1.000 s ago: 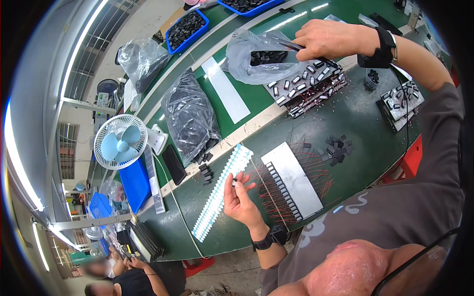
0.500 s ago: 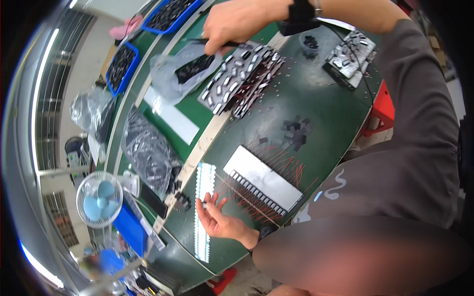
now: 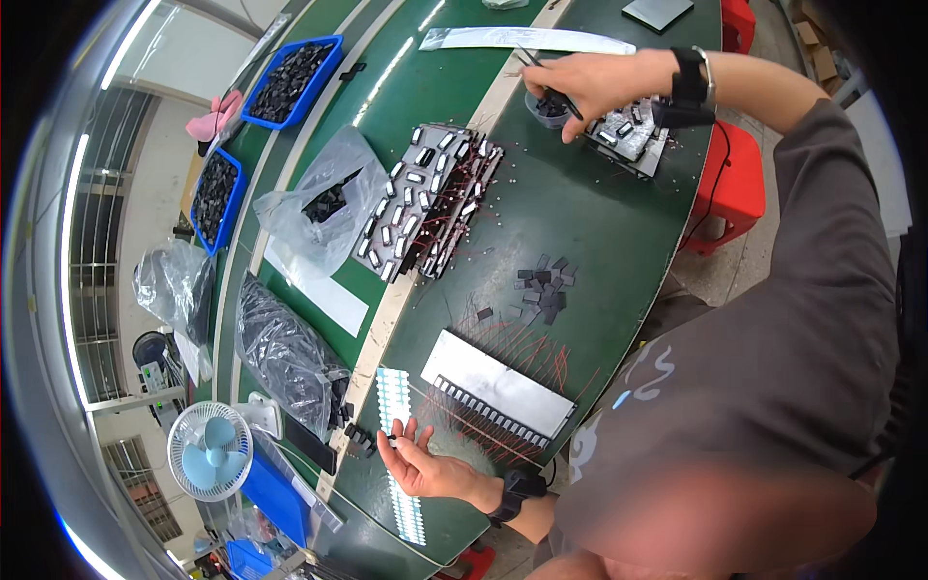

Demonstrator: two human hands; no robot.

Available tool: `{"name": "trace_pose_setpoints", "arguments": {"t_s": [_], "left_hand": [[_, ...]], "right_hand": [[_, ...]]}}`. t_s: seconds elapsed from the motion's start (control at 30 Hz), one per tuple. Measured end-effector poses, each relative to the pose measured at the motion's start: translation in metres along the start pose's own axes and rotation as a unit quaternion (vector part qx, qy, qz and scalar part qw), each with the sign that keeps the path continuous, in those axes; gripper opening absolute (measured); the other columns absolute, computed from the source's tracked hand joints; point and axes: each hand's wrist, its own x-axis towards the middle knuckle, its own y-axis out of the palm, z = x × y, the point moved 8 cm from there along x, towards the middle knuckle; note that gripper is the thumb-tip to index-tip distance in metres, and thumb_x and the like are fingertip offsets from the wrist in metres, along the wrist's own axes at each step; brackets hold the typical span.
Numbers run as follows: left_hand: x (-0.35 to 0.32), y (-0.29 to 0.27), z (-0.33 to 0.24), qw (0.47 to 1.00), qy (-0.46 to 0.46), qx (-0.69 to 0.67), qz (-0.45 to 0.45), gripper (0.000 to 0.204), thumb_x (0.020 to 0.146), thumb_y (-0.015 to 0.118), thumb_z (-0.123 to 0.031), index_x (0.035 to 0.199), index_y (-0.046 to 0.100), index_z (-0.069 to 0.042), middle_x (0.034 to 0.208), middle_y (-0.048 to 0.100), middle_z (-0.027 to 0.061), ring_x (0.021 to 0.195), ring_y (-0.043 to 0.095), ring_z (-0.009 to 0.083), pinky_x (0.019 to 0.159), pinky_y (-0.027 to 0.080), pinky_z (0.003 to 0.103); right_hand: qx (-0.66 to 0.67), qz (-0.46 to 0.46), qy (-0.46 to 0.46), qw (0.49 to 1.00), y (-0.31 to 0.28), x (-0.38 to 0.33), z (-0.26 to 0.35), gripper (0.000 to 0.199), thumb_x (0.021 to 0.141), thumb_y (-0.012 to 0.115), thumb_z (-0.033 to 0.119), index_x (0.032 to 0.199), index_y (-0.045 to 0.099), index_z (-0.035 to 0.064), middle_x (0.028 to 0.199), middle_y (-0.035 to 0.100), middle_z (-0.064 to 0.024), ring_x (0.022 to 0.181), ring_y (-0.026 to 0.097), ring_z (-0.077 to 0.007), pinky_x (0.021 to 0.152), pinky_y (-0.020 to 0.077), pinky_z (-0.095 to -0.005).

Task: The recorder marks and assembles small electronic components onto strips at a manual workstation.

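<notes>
- Left hand (image 3: 418, 462) lies palm up at the near edge of the green table (image 3: 580, 222), fingers spread apart; a small dark part (image 3: 391, 442) sits at its fingertips, though whether it is pinched I cannot tell.
- White strip (image 3: 394, 406) runs under that hand, pale and dotted, reaching past the wrist toward the table edge.
- Metal plate (image 3: 503, 382) lies just right of the hand, a row of dark parts with thin red leads along its near side.
- Loose dark chips (image 3: 543, 288) sit in a small scatter beyond the plate, well apart from both hands.
- Trays (image 3: 430, 208) of white-faced parts with red leads are stacked at the table's middle.
- Clear bag (image 3: 324, 208) of dark parts lies left of the trays; a second bag (image 3: 285, 353) of black parts lies nearer, by a small blue fan (image 3: 210, 451).
- Right hand (image 3: 580, 82) reaches to the far side, fingers closed together around thin tweezers (image 3: 551, 77) whose tips point into a small cup (image 3: 549, 106) of dark parts.
- Second tray (image 3: 628, 130) of parts sits just beside that hand, under the wrist.
- Blue bins (image 3: 290, 77) of black parts stand far left on the adjoining bench.
</notes>
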Motion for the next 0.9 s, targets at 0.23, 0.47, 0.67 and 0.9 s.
{"name": "trace_pose_setpoints", "arguments": {"t_s": [0.23, 0.47, 0.67, 0.9], "left_hand": [[0.000, 0.000, -0.011, 1.000, 0.006, 0.024, -0.019, 0.035, 0.099, 0.056, -0.014, 0.129, 0.057, 0.004, 0.110, 0.068, 0.0178, 0.088, 0.069, 0.0194, 0.066, 0.056, 0.025], [-0.002, 0.028, -0.067, 0.991, 0.060, 0.114, 0.040, 0.032, 0.100, 0.055, -0.011, 0.126, 0.058, 0.005, 0.107, 0.069, 0.0185, 0.086, 0.070, 0.0193, 0.066, 0.057, 0.025], [0.017, 0.078, -0.092, 0.977, 0.103, 0.119, 0.145, 0.027, 0.101, 0.053, -0.010, 0.120, 0.061, 0.006, 0.102, 0.071, 0.0180, 0.083, 0.070, 0.0188, 0.064, 0.057, 0.025], [0.041, 0.123, -0.126, 0.963, 0.151, 0.104, 0.197, 0.022, 0.101, 0.050, -0.006, 0.114, 0.063, 0.008, 0.095, 0.071, 0.0175, 0.078, 0.070, 0.0183, 0.062, 0.057, 0.026]], "right_hand": [[0.117, -0.095, 0.000, 0.989, 0.016, -0.012, -0.003, 0.053, 0.074, 0.083, 0.017, 0.105, 0.042, 0.0076, 0.095, 0.054, -0.0141, 0.089, 0.057, -0.0367, 0.075, 0.0447, -0.0443], [0.022, -0.176, -0.134, 0.975, -0.025, -0.042, 0.062, 0.050, 0.071, 0.081, 0.006, 0.104, 0.043, 0.0074, 0.097, 0.049, -0.0120, 0.095, 0.052, -0.0334, 0.082, 0.0426, -0.0408], [0.052, -0.171, -0.134, 0.975, -0.027, -0.058, 0.065, 0.051, 0.069, 0.082, 0.005, 0.103, 0.043, 0.0069, 0.108, 0.049, -0.0106, 0.097, 0.051, -0.0327, 0.084, 0.0432, -0.0410], [0.114, -0.140, -0.108, 0.978, -0.015, -0.070, 0.069, 0.051, 0.067, 0.080, 0.000, 0.101, 0.043, 0.0074, 0.126, 0.052, -0.0112, 0.102, 0.052, -0.0336, 0.086, 0.0453, -0.0423]]}}
